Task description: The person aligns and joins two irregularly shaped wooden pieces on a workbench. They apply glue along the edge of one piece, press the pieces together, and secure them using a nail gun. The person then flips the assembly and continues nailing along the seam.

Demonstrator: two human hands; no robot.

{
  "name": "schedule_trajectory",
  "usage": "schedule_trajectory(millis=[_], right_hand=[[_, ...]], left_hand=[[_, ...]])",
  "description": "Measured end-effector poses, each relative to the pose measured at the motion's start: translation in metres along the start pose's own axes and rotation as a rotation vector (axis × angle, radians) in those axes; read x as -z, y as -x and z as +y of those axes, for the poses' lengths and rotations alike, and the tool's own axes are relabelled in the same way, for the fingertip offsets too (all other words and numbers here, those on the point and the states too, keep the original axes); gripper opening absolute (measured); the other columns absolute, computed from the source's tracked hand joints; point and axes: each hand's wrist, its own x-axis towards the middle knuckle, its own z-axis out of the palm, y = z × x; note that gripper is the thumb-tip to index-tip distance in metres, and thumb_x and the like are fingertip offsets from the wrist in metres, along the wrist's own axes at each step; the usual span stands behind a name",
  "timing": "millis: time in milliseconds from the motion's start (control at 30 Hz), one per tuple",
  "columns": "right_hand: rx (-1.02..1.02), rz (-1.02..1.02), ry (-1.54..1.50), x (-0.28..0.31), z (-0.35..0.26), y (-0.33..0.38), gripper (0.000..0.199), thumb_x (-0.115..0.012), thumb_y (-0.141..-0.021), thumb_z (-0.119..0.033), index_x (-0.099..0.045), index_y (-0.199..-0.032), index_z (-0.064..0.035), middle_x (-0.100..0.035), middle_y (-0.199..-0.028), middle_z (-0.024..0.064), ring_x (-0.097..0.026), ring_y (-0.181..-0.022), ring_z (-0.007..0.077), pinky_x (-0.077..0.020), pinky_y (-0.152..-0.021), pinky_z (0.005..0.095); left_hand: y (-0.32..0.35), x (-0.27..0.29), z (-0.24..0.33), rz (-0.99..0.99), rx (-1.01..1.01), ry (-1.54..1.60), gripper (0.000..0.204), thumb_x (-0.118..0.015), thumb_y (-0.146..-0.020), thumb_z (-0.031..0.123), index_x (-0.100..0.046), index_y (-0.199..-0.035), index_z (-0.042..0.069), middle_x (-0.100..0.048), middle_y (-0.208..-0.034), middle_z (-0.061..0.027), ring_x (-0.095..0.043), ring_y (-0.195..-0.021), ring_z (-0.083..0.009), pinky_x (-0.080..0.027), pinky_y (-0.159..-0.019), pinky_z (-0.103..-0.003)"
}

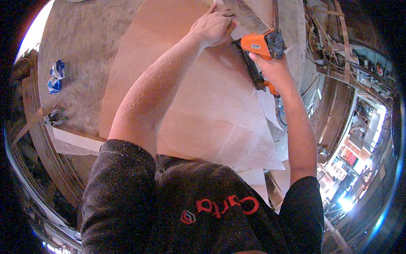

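Observation:
A large light-brown thin wooden sheet (207,110) lies in front of me, its right edge slanting. My left hand (213,27) rests at the sheet's far part, fingers stretched out and partly spread, beside a pale strip (242,30). To its right, my right hand (275,70) is wrapped round the handle of an orange and black nail gun (256,44). The tool's nose points left, toward my left hand, and its long black magazine runs along the sheet's right edge. Whether the nose touches the wood I cannot tell.
A worn grey work surface (80,38) carries a crumpled blue and white packet (56,76) and a small dark metal object (56,116) at left. Several loose offcuts and strips (334,42) lie at far right. A blue hose (282,115) shows below the nail gun.

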Motion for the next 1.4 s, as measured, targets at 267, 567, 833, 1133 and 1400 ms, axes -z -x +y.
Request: schedule_trajectory(millis=[267, 567, 833, 1133, 1400], right_hand=[[-0.119, 0.039, 0.085, 0.000, -0.003, 0.002, 0.042, -0.078, -0.083, -0.028, -0.066, -0.116, -0.0048, -0.073, -0.106, 0.0141, -0.070, -0.098, 0.0315, -0.0543, -0.087, 0.0407], [-0.031, 0.020, 0.043, -0.003, -0.008, -0.001, 0.039, -0.076, -0.083, -0.024, -0.067, -0.114, -0.0040, -0.074, -0.101, 0.0137, -0.071, -0.096, 0.0310, -0.0546, -0.086, 0.0417], [-0.165, -0.028, 0.062, 0.006, -0.008, -0.005, 0.035, -0.075, -0.085, -0.028, -0.069, -0.111, -0.0051, -0.071, -0.092, 0.0095, -0.067, -0.085, 0.0217, -0.0525, -0.077, 0.0343], [-0.484, 0.071, -0.578, 0.105, 0.068, 0.057, 0.030, -0.072, -0.085, -0.030, -0.068, -0.099, -0.0039, -0.067, -0.082, 0.0041, -0.062, -0.073, 0.0145, -0.0499, -0.068, 0.0290], [-0.095, 0.365, 0.301, 0.150, 0.210, -0.025, 0.032, -0.073, -0.085, -0.022, -0.065, -0.103, 0.0028, -0.068, -0.086, 0.0151, -0.064, -0.080, 0.0296, -0.0508, -0.076, 0.0406]], left_hand=[[0.000, 0.005, 0.004, -0.002, -0.008, 0.005, 0.037, -0.043, -0.099, 0.026, -0.068, -0.107, 0.000, -0.057, -0.137, -0.0160, -0.043, -0.138, -0.0302, -0.019, -0.121, -0.052], [-0.001, 0.006, 0.000, -0.006, -0.029, -0.002, 0.035, -0.045, -0.098, 0.026, -0.069, -0.102, 0.001, -0.056, -0.139, -0.0167, -0.041, -0.139, -0.0321, -0.019, -0.121, -0.053], [-0.001, -0.006, -0.007, -0.003, -0.004, -0.121, 0.042, -0.045, -0.103, 0.032, -0.058, -0.133, 0.007, -0.050, -0.146, -0.0100, -0.039, -0.141, -0.0291, -0.017, -0.122, -0.052], [0.003, -0.009, -0.010, 0.029, -0.018, -0.173, 0.042, -0.046, -0.102, 0.030, -0.054, -0.140, 0.013, -0.042, -0.152, -0.0120, -0.035, -0.144, -0.0308, -0.017, -0.122, -0.051], [0.063, 0.025, 0.028, 0.292, -0.076, -0.345, 0.059, -0.064, -0.092, 0.029, -0.047, -0.146, 0.015, -0.025, -0.161, -0.0174, -0.028, -0.147, -0.0369, -0.018, -0.117, -0.061]])
